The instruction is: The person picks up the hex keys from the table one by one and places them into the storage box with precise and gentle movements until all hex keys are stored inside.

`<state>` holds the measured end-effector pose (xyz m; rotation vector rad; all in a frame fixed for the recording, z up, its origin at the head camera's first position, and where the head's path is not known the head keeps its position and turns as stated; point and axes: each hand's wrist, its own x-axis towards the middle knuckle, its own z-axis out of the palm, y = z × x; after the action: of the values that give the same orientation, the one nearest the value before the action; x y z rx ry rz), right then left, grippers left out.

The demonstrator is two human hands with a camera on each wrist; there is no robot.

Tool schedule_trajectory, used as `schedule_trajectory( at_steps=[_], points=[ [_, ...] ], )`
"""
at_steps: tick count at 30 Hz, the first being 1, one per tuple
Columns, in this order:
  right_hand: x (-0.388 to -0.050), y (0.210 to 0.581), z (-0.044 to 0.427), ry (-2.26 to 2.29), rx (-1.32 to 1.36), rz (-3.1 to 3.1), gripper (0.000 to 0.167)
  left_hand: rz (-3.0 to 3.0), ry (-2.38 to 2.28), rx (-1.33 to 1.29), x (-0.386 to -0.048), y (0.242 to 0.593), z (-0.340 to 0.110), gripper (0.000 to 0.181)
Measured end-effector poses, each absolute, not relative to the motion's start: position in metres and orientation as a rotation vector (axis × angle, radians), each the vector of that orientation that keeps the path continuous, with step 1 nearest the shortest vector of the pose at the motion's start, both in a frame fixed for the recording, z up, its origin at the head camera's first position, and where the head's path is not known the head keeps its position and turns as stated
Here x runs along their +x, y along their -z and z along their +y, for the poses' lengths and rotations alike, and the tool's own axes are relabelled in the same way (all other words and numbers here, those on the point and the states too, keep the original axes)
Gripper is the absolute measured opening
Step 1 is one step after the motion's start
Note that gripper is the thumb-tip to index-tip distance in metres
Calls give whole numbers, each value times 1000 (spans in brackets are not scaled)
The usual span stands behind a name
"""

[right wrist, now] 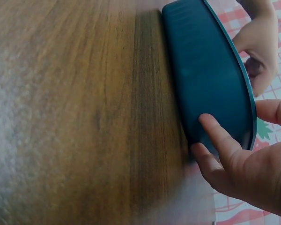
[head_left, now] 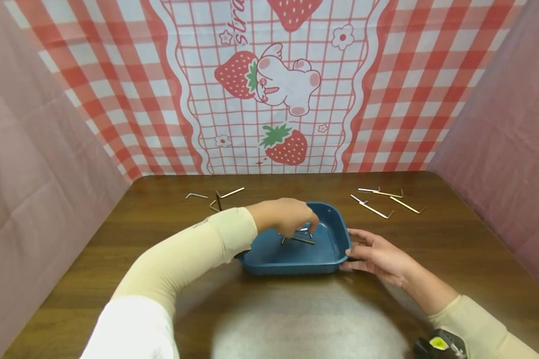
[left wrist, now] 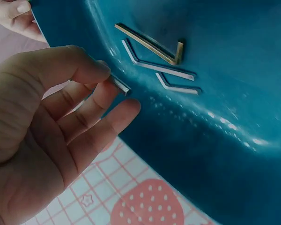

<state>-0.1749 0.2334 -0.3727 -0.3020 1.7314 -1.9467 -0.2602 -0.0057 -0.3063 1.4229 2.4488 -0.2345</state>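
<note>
A blue rectangular tray (head_left: 292, 269) sits on the wooden table. Over it reaches my left hand (head_left: 292, 217), whose thumb and fingers pinch a small silver hex key (left wrist: 121, 85); most of that key is hidden by the fingers. On the tray floor, in the left wrist view, lie a brass-coloured hex key (left wrist: 147, 44) and two silver ones, a longer hex key (left wrist: 161, 68) and a shorter hex key (left wrist: 180, 89). At the tray's right end my right hand (head_left: 379, 257) grips the rim, with fingertips (right wrist: 207, 119) against the outer wall.
Left of the tray, behind my left arm, lie a silver hex key (head_left: 196, 195), a gold hex key (head_left: 232, 192) and others partly covered. Several more, including a long hex key (head_left: 375, 210), lie behind and right of it. A checked strawberry cloth (head_left: 274, 99) hangs behind the table.
</note>
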Motion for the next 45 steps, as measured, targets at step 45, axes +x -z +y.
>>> schedule_trajectory(
  at_steps=[45],
  points=[
    [-178,375,236,1942,-346,1711,77,2406,117,1378,-273,330,22,39]
  ],
)
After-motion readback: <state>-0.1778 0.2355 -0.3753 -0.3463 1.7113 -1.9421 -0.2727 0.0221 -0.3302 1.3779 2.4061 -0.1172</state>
